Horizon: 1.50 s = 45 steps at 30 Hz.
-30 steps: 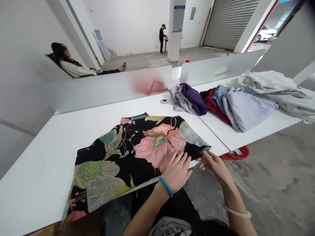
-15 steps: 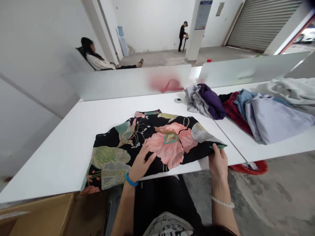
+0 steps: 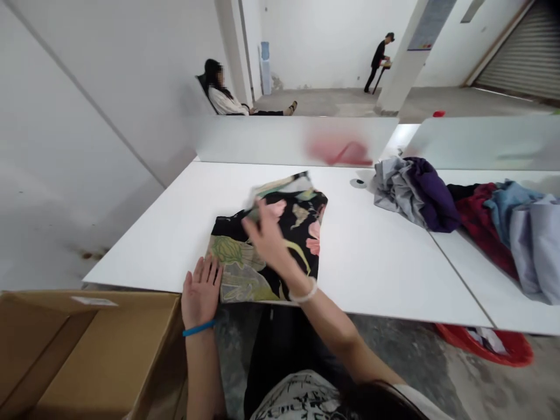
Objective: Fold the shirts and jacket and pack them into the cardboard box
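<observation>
A black shirt (image 3: 238,221) with large pink, green and cream flowers lies folded into a compact shape on the white table. My left hand (image 3: 202,291), with a blue band at the wrist, rests open at the shirt's left edge, fingers stretched out. Across the upper middle of the shirt reaches my right hand (image 3: 269,236), wearing a white beaded bracelet. It is somewhat blurred; its fingers are extended and apart, lying over the cloth. At the far end, a pale underside of the fabric shows near the collar area.
A cardboard box (image 3: 91,356) stands open at lower left. Rumpled grey and purple clothes (image 3: 431,195) and more garments (image 3: 481,224) lie on the right. Frosted dividers (image 3: 262,140) edge the table's back. A red basket (image 3: 520,350) sits below; two people are beyond.
The shirt's right part has been folded over to the left, making it narrower. My right hand has let go of the right corner and moved left; my left hand has shifted to the left edge.
</observation>
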### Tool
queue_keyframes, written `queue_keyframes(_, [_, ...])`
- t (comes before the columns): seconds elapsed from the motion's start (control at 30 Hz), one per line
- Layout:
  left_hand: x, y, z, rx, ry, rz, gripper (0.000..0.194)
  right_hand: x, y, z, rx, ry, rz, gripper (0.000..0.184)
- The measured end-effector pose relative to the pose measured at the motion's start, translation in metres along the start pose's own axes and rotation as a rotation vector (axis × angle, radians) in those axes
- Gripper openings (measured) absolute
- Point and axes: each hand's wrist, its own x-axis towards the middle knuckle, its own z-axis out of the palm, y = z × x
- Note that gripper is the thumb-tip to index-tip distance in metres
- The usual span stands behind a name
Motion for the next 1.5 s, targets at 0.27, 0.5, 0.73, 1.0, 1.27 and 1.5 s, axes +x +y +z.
queue_keyframes(0.27, [-0.009,0.008,-0.016,0.016,0.104,-0.094,0.06,-0.081,-0.017,0.096,-0.205,-0.586,-0.346,0.034])
queue_keyframes(0.5, [0.012,0.052,-0.013,0.889,0.204,0.287,0.066,-0.121,0.005,-0.004,-0.102,-0.091,-0.046,0.024])
queue_keyframes(0.73, [0.097,0.025,0.083,1.427,-0.578,0.507,0.056,-0.157,0.04,-0.033,-0.506,-0.11,0.09,0.044])
queue_keyframes(1.0, [0.132,-0.015,0.105,1.736,-0.824,0.685,0.049,-0.163,0.043,-0.02,-0.694,-0.274,0.034,0.051])
queue_keyframes(1.27, [0.087,-0.004,0.126,1.71,-0.843,0.893,0.051,-0.165,0.045,-0.022,-0.71,-0.295,0.054,0.051])
queue_keyframes(1.5, [0.046,-0.022,0.039,1.755,-0.858,0.898,0.063,-0.166,0.046,-0.029,-0.655,-0.314,0.029,0.051])
